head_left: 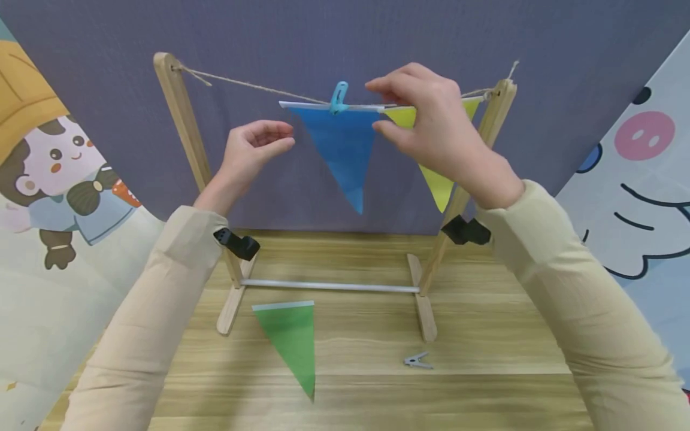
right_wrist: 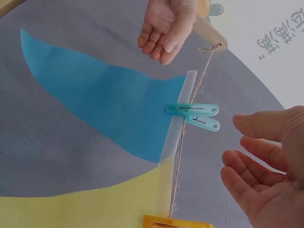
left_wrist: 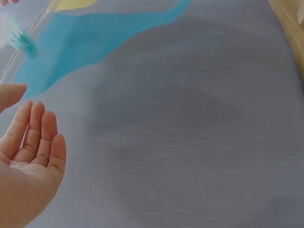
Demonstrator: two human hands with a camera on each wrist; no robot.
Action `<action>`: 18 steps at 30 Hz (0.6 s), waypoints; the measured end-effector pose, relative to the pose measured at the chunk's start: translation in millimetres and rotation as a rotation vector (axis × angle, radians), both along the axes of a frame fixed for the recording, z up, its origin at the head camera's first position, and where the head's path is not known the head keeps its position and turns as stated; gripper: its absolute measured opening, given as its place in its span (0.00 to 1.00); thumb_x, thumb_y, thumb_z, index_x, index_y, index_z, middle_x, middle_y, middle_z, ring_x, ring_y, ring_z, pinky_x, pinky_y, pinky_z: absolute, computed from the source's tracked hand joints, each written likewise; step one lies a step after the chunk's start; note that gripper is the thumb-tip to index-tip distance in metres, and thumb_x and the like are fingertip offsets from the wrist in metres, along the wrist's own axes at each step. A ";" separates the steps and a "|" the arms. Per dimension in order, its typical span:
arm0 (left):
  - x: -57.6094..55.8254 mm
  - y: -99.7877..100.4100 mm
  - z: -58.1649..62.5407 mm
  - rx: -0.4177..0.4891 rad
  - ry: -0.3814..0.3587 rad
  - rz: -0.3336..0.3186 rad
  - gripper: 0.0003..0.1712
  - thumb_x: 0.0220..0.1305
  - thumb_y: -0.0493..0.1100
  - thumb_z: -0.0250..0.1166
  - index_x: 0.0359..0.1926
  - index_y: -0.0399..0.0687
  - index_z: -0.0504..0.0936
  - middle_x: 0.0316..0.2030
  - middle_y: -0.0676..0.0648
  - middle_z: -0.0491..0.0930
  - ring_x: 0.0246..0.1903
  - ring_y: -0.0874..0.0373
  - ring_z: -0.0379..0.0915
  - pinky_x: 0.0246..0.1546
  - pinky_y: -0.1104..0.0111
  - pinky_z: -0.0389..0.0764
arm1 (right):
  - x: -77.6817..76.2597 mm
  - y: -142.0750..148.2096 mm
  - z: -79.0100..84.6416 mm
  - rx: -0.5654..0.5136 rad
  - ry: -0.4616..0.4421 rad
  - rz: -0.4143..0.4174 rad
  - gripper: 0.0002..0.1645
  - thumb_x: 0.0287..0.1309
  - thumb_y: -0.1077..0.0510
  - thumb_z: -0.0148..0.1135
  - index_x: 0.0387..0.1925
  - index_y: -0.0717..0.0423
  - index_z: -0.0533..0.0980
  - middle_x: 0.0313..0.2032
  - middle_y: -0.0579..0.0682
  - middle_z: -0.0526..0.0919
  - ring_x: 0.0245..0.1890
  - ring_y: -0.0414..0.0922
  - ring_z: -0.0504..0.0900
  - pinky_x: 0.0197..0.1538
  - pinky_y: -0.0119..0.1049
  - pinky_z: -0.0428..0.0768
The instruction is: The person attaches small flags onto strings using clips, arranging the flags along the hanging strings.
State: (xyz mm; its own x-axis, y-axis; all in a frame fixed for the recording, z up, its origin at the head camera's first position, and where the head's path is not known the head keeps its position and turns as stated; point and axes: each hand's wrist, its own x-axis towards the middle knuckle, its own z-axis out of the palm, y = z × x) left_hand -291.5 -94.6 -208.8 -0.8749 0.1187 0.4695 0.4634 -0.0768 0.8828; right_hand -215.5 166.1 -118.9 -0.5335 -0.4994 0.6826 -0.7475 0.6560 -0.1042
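Note:
A blue triangular pennant hangs from a twine line, held at its white top edge by a light blue clothespin. My left hand hovers left of the pennant, fingers bent loosely and nothing between them. To the right of the clothespin is my right hand, thumb and fingers apart, holding nothing. It partly covers a yellow pennant; in the right wrist view an orange clothespin grips that pennant's top edge.
Two wooden posts carry the twine, joined below by a white rod. A green pennant and a grey clothespin lie on the wood-grain table. A grey-blue panel stands behind.

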 end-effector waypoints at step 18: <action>27.5 -19.2 -39.1 -0.111 -0.014 -0.005 0.07 0.58 0.34 0.65 0.35 0.49 0.84 0.32 0.57 0.83 0.34 0.64 0.77 0.39 0.75 0.75 | 13.6 21.0 -47.7 -0.098 0.096 0.091 0.22 0.46 0.69 0.70 0.46 0.68 0.78 0.42 0.59 0.80 0.42 0.51 0.82 0.47 0.37 0.78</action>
